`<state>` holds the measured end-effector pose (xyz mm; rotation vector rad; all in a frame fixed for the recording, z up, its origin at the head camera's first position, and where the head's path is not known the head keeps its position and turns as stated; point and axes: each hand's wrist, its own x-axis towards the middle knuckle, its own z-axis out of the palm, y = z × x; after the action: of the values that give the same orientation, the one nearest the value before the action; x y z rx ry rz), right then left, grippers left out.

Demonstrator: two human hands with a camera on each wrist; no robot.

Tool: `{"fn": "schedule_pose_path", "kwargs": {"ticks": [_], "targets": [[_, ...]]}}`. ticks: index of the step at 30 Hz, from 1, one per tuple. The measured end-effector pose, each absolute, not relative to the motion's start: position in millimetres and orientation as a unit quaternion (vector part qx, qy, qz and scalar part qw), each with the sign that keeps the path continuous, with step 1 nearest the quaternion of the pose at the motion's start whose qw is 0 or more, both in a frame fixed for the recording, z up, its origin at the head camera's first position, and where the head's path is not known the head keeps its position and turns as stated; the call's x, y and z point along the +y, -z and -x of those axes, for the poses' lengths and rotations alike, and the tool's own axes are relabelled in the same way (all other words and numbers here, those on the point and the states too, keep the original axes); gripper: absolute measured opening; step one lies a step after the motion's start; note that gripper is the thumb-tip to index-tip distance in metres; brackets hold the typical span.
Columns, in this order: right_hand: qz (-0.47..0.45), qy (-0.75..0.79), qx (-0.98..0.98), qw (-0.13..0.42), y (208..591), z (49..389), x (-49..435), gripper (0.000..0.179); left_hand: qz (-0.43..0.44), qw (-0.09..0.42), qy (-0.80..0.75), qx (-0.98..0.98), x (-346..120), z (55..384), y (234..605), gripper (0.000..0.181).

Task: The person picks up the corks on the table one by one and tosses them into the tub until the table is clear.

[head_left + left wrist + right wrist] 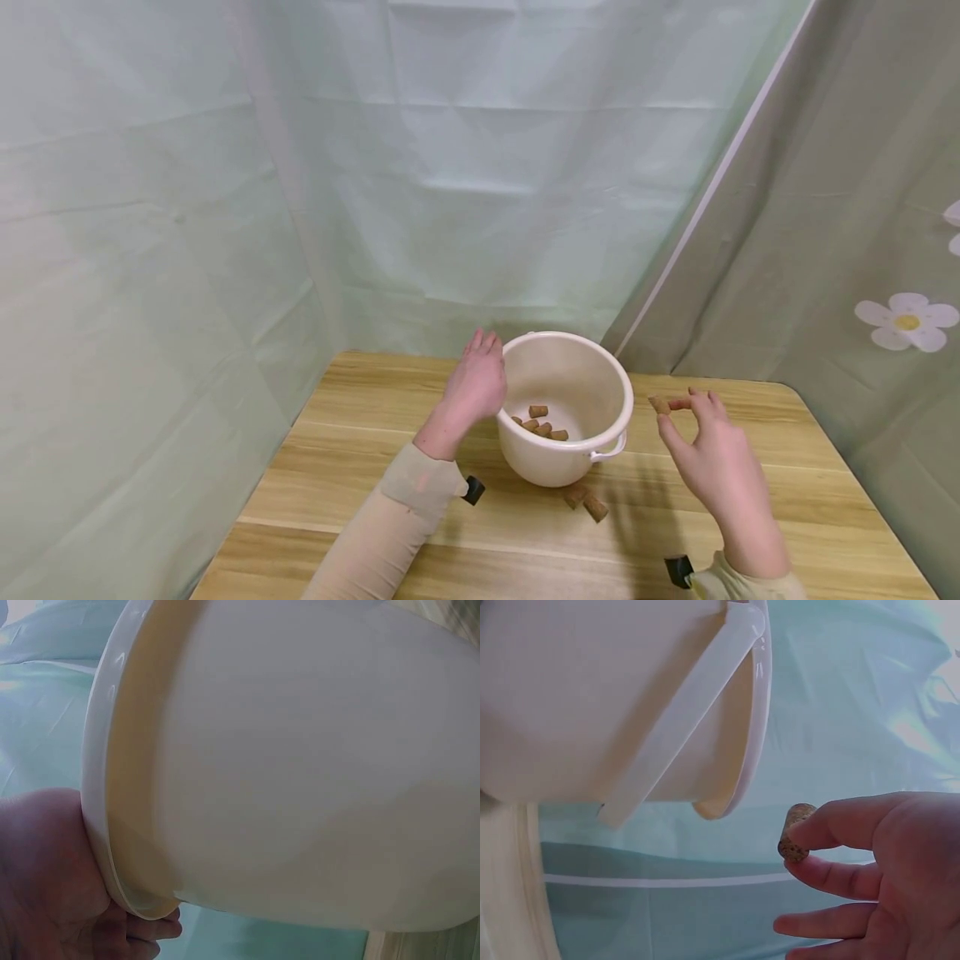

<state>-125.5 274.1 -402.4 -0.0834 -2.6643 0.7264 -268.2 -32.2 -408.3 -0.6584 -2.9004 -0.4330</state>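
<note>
A white bucket (540, 462) stands upright on the table. At its left rim is my left hand (477, 379); in the left wrist view its fingers (154, 930) bend over the outside of the rim, while the thumb is hidden. My right hand (716, 454), held above the table to the right of the bucket, pinches a cork (796, 832) between thumb and forefinger, the other fingers spread apart. Several corks (538, 411) lie on the bucket's floor. Two more, one of them a cork (596, 507) angled toward me, lie on the table at the bucket's near side.
The bucket's handle (609, 450) hangs down on its right side. Beneath everything is a wood-grain table (375, 433). Pale green curtain (487, 208) hangs behind and at the left, and a greyer curtain with white flowers (906, 322) hangs at the right.
</note>
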Motion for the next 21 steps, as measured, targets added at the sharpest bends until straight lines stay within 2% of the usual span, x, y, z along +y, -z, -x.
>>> {"fn": "schedule_pose_path", "kwargs": {"ticks": [10,21], "targets": [[0.008,-0.271,-0.935,0.229,386,138,260,0.026,0.214,0.075,0.143,-0.963,-32,270,407,0.048],[-0.021,-0.285,-0.934,0.216,382,148,238,0.025,0.211,0.07,0.158,-0.962,-31,269,407,0.048]]}}
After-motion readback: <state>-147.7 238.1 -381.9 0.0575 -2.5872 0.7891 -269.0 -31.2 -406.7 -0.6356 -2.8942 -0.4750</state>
